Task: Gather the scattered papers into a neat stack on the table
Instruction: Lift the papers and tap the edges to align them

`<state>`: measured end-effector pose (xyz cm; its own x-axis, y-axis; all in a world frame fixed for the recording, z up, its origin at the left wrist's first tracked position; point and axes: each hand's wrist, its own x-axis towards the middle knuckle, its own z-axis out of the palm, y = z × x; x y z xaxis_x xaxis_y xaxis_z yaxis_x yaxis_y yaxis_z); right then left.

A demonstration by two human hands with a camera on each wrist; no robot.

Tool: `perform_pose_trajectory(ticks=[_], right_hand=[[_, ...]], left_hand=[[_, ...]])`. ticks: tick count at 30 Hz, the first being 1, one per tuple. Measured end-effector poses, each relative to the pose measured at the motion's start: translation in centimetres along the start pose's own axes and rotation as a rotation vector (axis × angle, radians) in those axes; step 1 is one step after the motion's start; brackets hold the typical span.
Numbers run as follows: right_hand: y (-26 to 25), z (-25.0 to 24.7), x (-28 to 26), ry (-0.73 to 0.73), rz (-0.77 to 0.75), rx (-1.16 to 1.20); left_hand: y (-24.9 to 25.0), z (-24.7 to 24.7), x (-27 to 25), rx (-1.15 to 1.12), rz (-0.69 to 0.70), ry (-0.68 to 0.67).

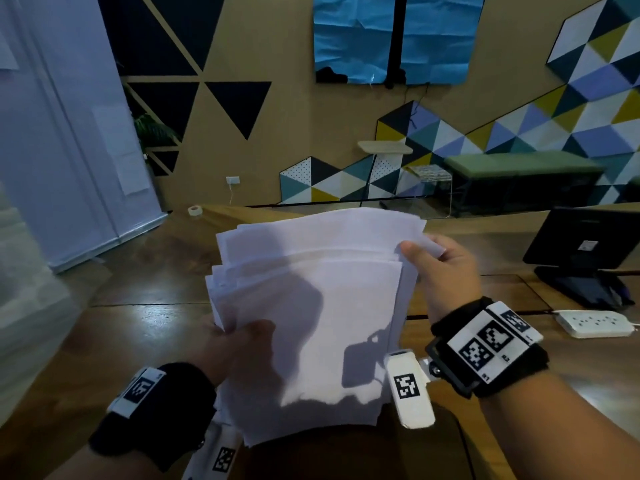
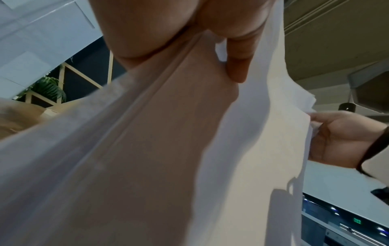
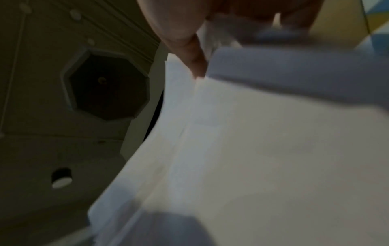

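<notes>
White papers (image 1: 311, 306) held above the wooden desk (image 1: 145, 317): left hand (image 1: 239, 351) pinches their near-left edge, right hand (image 1: 446, 268) pinches the far-right edge, uneven

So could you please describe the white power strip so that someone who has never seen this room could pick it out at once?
Start at the wooden table and look to its right side, where a black monitor stands on its base. Just nearer than that base lies the power strip, flat on the wood beyond the right hand. It is the only long white bar with rows of sockets; the held papers are plain sheets.
</notes>
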<state>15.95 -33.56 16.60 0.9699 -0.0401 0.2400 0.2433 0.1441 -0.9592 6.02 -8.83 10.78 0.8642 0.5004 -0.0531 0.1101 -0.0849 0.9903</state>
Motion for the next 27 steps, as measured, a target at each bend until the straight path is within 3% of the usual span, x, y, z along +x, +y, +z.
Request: perform_pose_trajectory(ticks=[3,6,11,13,16,17,19,21,23,24,25,27], right_hand=[[-0.5,-0.7,0.2,-0.106,-0.014,-0.109],[-1.6,-0.8,0.1,-0.157,-0.153,-0.11],[-2.2,-0.5,0.1,-0.055,-0.32,-0.154],[-1.9,-0.6,0.4,0.007,-0.324,-0.212],[-0.6,-1.4,1.1,0.105,-0.278,-0.566],[-0.2,-1.9,1.3,0.092,-0.233,-0.587],[0.6,-2.8,1.0,-0.069,-0.088,-0.352],[1.6,-4.1,0.9,-0.348,0.116,-0.006],[2.4,-4.3,-0.1,-0.645,0.19,0.065],[2.6,-4.0,-1.0,-0.727,0.201,0.024],[3.0,-3.6,-1.9,-0.747,0.206,-0.023],[4.0,-2.9,-3.2,-0.572,0.158,-0.101]], left_hand=[[-0.4,-0.4,0.1,-0.033,-0.031,-0.064],[-0.3,-0.3,-0.1,-0.057,-0.025,-0.055],[-0.3,-0.3,-0.3,-0.093,-0.003,-0.06],[-0.2,-0.5,-0.5,-0.118,-0.002,-0.103],[-0.3,-0.6,-0.8,-0.172,0.015,-0.158],[-0.3,-0.6,-0.8,-0.189,0.025,-0.165],[-0.7,-0.8,-0.7,-0.235,0.035,-0.17],[-1.2,-1.1,-0.4,-0.258,0.046,-0.172],[-1.2,-1.0,-0.6,-0.267,0.054,-0.189],[-1.1,-0.7,-0.7,-0.273,0.052,-0.194],[-0.8,-0.4,-0.9,-0.279,0.044,-0.202],[0.0,0.6,-1.4,-0.261,0.03,-0.184]])
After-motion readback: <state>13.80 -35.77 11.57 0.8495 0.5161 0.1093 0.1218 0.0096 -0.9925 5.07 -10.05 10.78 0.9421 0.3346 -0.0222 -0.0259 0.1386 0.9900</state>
